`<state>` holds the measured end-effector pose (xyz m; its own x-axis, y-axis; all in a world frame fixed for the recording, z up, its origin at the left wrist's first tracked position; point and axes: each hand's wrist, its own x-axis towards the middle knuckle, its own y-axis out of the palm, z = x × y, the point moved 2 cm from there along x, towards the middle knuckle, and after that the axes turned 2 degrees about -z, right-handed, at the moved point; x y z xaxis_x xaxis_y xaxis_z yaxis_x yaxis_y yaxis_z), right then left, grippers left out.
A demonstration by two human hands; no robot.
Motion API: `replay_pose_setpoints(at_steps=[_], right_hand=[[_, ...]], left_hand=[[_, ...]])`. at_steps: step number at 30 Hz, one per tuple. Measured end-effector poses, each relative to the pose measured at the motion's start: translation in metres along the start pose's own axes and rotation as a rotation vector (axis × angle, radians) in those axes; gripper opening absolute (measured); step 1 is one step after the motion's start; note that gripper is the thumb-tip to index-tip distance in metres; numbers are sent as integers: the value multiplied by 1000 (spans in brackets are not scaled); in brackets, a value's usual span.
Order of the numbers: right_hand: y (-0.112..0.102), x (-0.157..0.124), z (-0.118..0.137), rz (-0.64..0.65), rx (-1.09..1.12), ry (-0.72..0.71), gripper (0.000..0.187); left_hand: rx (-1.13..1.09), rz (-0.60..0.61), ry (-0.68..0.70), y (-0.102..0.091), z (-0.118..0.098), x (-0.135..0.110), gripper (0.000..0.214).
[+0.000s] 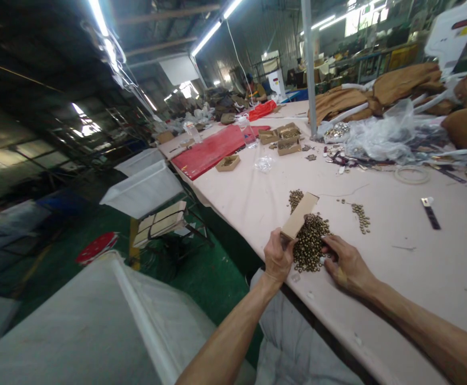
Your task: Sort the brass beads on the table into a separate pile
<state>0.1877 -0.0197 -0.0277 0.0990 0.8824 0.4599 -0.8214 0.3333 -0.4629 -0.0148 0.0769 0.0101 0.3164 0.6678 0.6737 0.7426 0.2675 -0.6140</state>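
My left hand (pixel 278 256) grips one end of a small flat cardboard box (pixel 300 215), tilted up over a heap of small brass metal pieces (pixel 310 241) near the front edge of the pink table (pixel 397 267). My right hand (pixel 345 263) rests at the right side of that heap, fingers curled against the pieces. A short row of the same brass pieces (pixel 362 216) lies a little to the right and farther back.
Several small cardboard boxes of hardware (pixel 283 138), a red mat (pixel 213 151), a clear bottle (pixel 250 131), crumpled plastic bags (pixel 386 136) and tan fabric piles (pixel 397 85) fill the far table. White bins (pixel 143 187) stand on the green floor at left. A person works far back.
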Motion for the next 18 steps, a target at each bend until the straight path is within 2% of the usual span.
replay_pose_setpoints(at_steps=[7,18], right_hand=[[0,1,0,-1,4,4,58],[0,1,0,5,-2,-6,57]], left_hand=[[-19,32,40,-1,3,4,34],[-16,-14,37,-1,7,4,35]])
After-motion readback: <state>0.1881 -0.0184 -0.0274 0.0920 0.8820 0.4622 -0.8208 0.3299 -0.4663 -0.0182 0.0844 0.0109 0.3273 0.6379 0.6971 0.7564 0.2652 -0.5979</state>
